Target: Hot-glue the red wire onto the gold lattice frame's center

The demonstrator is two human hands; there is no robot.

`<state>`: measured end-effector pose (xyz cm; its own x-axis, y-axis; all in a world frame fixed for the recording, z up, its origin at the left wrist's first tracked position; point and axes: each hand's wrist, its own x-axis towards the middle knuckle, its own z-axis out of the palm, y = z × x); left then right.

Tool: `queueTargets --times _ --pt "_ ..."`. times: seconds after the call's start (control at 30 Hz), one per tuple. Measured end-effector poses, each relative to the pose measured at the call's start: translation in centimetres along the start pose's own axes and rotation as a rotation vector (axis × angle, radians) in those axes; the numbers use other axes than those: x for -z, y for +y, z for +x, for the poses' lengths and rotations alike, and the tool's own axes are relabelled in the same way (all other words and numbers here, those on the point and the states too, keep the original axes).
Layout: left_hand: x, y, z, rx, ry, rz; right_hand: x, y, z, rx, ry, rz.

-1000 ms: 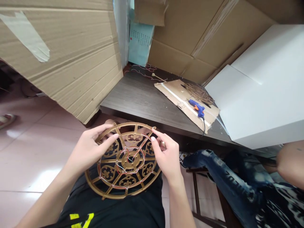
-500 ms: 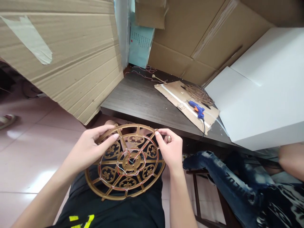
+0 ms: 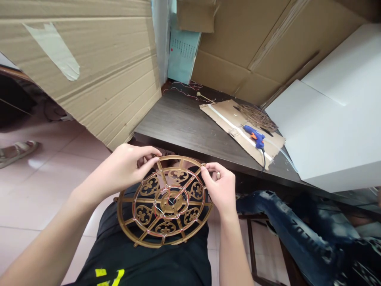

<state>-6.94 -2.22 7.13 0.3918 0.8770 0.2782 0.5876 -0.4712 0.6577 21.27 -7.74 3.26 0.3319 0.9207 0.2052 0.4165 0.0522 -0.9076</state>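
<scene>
A round gold openwork frame (image 3: 164, 202) with scroll patterns rests over my lap, with thin red and white wire (image 3: 166, 196) threaded around its inner rings. My left hand (image 3: 126, 167) grips the frame's upper left rim, fingers curled over the edge. At the upper right rim my right hand (image 3: 220, 186) pinches the frame, thumb and forefinger closed at the edge where the wire runs.
A dark wooden table (image 3: 184, 119) stands ahead. On it lie a cardboard sheet (image 3: 226, 117), a blue glue gun (image 3: 255, 137), a second brown frame (image 3: 257, 118), and loose red wire (image 3: 187, 89). Big cardboard boxes (image 3: 89, 67) and white boards (image 3: 333, 119) surround it. Another person's jeans-clad legs (image 3: 285, 226) are at right.
Both hands and the frame have shifted slightly up and right. My left fingers slid from the spokes to the top rim. My right hand moved outward to the rim's edge.
</scene>
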Motion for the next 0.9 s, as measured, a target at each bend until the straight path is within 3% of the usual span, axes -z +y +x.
queueTargets --times 0.23,0.4,0.63,0.9 --pt "-0.3 0.1 0.1 -0.03 0.001 0.029 0.0 0.6 0.0 -0.013 -0.01 -0.002" --pt "0.1 0.0 -0.7 0.091 0.033 -0.051 0.0 0.8 -0.1 -0.027 0.018 0.005" --pt "1.1 -2.0 -3.6 0.278 0.055 -0.111 -0.2 1.4 0.0 -0.053 0.036 0.024" --pt "0.9 -2.3 -5.1 0.256 0.004 -0.129 -0.1 1.7 -0.3 -0.063 0.044 0.029"
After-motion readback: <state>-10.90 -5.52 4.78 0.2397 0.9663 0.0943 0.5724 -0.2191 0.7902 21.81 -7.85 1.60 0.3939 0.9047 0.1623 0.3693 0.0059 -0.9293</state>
